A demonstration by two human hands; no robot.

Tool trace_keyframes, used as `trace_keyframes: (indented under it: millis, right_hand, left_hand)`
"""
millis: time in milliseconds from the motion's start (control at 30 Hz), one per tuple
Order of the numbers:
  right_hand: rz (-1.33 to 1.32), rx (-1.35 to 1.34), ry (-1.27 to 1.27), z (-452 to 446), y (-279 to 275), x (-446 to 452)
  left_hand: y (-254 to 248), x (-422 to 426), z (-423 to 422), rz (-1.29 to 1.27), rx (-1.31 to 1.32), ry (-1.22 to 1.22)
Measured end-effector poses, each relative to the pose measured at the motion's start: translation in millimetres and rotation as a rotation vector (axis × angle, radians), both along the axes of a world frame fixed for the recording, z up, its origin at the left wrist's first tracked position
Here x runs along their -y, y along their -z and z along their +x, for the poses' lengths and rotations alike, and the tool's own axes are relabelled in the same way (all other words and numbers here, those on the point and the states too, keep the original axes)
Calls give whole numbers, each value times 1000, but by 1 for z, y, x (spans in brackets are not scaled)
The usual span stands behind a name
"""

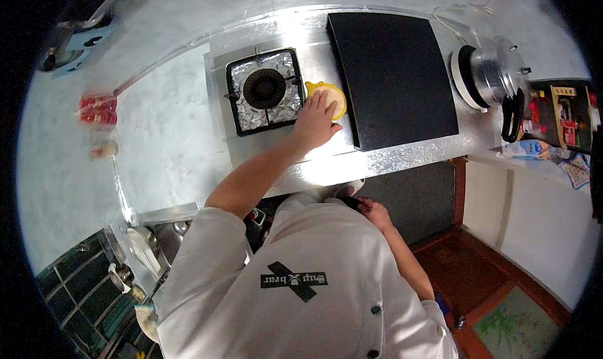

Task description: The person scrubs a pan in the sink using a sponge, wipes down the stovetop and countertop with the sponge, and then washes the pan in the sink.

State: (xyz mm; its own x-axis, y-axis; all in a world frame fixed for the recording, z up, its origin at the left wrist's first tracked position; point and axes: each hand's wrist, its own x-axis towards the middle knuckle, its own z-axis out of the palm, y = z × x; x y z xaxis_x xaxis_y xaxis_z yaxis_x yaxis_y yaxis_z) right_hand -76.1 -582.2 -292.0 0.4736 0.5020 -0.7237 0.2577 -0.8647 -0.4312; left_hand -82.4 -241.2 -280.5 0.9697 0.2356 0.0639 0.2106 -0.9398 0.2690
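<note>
My left hand (315,121) lies flat on a yellow-edged sponge pad (338,100) with a pale middle. Its fingers are spread over the pad and the thumb sticks out to the side. The pad rests on the shiny metal counter, between the gas burner (264,89) and a flat black cover (399,79). Foil lines the tray around the burner. Down by my waist, below the counter's front edge, my right hand (375,213) is closed around a dark object (352,203), whose kind I cannot make out. My shirt partly hides what lies below that hand.
A silver pot (496,73) with a black handle stands at the counter's right end, near packets and bottles (568,117). Red packages (97,109) lie far left. Plates (144,249) and a sink (168,238) are at lower left. A brown-framed door (465,265) is at lower right.
</note>
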Motion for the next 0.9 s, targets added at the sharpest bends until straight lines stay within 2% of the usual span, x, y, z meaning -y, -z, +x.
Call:
trace_keyframes:
  millis: [100, 167, 300, 433, 533, 600, 733, 800, 833, 900]
  right_hand:
    - [-42, 21, -42, -2, -1, -1]
    - [-47, 32, -58, -6, 6, 5]
    - [-27, -1, -72, -6, 10, 7]
    - [-9, 4, -33, -8, 20, 11]
    - [-53, -12, -22, -6, 7, 1]
    - [-60, -33, -7, -5, 4, -4]
    - [-66, 8, -58, -4, 6, 2]
    - [57, 13, -124, -2, 30, 14]
    - [162, -9, -145, 0, 51, 25]
    - [80, -24, -216, 0, 49, 15]
  left_hand:
    - [-8, -1, -12, -27, -27, 97]
    - [-7, -4, -18, -180, -52, 93]
    - [-5, -10, -32, -193, -35, 66]
    - [-18, 9, -60, -210, 88, 31]
    - [-29, 24, -85, -176, -47, -19]
    - [-31, 31, -109, -117, -170, 50]
    - [-17, 27, -142, -169, -184, -39]
    - [-9, 21, -147, -154, 26, -80]
    - [-3, 22, -141, -236, 34, -46]
    - [-15, 30, -124, -253, 99, -22]
